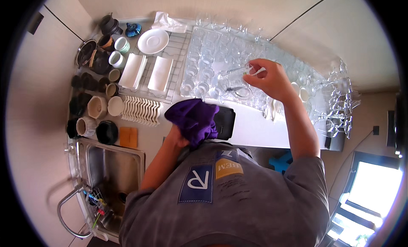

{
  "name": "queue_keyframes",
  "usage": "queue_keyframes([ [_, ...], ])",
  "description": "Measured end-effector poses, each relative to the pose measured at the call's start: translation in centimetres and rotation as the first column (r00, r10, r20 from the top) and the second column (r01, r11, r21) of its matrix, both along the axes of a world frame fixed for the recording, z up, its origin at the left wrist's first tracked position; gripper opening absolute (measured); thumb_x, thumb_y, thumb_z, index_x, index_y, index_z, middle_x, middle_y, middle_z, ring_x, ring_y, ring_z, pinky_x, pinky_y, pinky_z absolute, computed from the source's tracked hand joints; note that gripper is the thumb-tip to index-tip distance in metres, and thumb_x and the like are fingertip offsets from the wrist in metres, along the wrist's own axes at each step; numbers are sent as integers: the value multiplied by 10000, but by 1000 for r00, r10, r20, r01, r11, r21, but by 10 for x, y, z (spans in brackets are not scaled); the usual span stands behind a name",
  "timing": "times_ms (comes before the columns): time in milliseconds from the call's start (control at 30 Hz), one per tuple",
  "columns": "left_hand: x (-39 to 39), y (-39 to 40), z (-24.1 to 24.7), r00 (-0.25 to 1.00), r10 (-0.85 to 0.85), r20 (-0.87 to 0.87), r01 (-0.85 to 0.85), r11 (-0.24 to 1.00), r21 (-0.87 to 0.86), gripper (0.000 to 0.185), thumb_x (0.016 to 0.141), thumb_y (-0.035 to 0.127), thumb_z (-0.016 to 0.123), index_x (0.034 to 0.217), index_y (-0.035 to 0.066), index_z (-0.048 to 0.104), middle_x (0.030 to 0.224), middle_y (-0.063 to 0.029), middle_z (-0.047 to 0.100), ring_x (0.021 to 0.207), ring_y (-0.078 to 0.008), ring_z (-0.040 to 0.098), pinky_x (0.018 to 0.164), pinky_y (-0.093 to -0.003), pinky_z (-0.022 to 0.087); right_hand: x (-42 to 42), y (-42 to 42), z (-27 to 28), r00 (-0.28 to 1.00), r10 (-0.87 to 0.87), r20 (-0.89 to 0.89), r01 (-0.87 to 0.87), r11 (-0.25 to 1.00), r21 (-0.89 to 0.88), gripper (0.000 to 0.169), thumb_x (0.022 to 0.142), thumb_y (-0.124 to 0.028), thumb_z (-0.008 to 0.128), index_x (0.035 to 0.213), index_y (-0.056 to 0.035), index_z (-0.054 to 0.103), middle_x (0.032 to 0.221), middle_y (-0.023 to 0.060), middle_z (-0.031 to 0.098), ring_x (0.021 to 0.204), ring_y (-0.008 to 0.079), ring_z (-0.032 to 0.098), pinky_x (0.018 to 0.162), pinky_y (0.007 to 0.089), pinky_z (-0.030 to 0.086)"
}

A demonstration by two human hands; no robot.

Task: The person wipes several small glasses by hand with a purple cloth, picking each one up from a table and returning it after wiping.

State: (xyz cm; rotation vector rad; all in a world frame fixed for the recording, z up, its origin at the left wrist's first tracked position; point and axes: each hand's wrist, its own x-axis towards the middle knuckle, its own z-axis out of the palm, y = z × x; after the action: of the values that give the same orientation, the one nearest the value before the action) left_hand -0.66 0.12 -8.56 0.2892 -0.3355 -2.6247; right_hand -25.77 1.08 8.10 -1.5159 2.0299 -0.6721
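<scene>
My left hand (179, 138) is wrapped in a bunched purple cloth (199, 121), which hides most of its fingers. My right hand (267, 79) reaches over the rows of glassware and pinches a clear glass vessel (235, 76) between thumb and fingers. Its exact outline blends into the glasses behind it. Many clear drinking glasses (207, 59) stand in rows beneath and beyond it. Beside the cloth lies a black rectangular case or tray (225, 123), partly covered by it.
A steel sink (111, 164) with a curved faucet (60, 208) is at lower left. Dark pots, cups (117, 59), white rectangular plates (161, 73) and a round saucer (153, 41) fill the left counter, partly on a wire rack (178, 49). Stemmed glasses (342, 97) stand at right.
</scene>
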Motion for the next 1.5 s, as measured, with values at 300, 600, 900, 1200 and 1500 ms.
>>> queue_keyframes([
  [300,-38,13,35,983,78,167,63,710,-701,539,777,311,646,1172,11,436,1049,-103,560,964,-185,558,820,-321,476,61,62,-12,950,296,99,-267,935,-234,381,668,-174,711,984,-4,584,842,106,555,699,196,612,626,290,505],
  [600,-46,44,64,738,675,18,-207,251,-946,518,638,202,778,1045,7,526,990,-120,576,878,-216,583,776,-324,464,73,92,-62,829,-2,559,193,940,-283,272,905,-226,415,1027,10,472,774,97,502,630,169,482,581,283,411],
  [900,-77,57,77,832,384,400,-288,916,-279,234,864,265,510,927,48,573,838,-52,610,695,-182,587,667,-311,471,59,108,-98,962,87,258,131,684,-718,344,727,-158,575,1006,13,469,911,167,498,615,262,517,554,349,424],
  [1200,-75,58,88,708,618,-343,110,-576,-810,269,724,183,547,891,-28,530,930,-237,539,826,-356,560,741,-368,446,55,115,-91,286,56,957,424,888,-178,218,932,-228,391,959,-29,476,718,-13,474,601,61,409,549,207,366],
  [1500,-88,58,113,970,115,216,-87,987,-133,557,863,514,379,1053,13,530,1022,-118,577,920,-224,567,810,-358,437,43,109,-88,983,138,119,81,250,-965,281,737,-197,565,935,-17,479,834,141,513,670,245,524,560,308,433],
])
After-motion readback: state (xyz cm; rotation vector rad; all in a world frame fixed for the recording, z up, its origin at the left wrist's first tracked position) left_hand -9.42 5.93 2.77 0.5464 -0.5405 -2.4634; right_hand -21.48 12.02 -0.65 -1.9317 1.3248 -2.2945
